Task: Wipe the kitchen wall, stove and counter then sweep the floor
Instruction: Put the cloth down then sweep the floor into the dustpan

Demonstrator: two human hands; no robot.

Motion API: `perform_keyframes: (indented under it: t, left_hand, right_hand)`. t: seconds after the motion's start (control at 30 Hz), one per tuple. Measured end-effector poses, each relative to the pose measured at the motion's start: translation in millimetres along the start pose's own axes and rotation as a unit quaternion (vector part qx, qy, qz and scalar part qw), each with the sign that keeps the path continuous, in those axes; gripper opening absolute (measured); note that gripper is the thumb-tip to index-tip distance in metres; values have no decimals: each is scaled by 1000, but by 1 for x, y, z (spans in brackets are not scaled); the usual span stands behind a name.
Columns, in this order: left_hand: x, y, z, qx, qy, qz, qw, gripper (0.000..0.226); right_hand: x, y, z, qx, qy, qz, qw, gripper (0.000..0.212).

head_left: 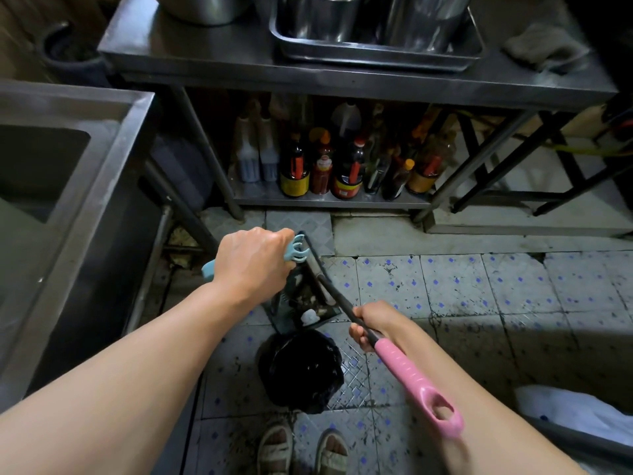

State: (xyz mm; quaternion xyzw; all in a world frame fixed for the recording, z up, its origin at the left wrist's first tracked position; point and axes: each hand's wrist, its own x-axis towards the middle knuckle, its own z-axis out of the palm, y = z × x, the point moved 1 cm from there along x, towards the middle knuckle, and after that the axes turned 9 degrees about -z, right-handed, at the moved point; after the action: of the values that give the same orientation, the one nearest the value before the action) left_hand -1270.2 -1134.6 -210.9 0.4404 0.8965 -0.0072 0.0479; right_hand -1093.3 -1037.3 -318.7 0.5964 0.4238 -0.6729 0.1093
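Your left hand [251,264] gripped the dustpan's blue handle [208,269], tilted above the black-lined bin [301,370]; your right hand [371,325] clasped the broom's handle [416,378].

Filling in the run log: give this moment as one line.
phase: sweeping | left hand: grips dustpan handle | right hand: grips broom | dustpan above bin bag

We see a steel table [212,68] holding a metal tray [376,54] with tall steel pots [330,15], and a grey rag [544,48] at its right end. On its lower shelf [325,200] stand sauce bottles [349,169]. A steel sink [113,132] sits at left.
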Motion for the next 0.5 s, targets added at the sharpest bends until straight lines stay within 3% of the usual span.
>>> perform_keyframes:
  t: [0.5]
  left_hand:
    - [-13,-7,-41,-5,42,13,999,22]
  right_hand:
    - [-43,-14,-14,22,13,-26,999,16]
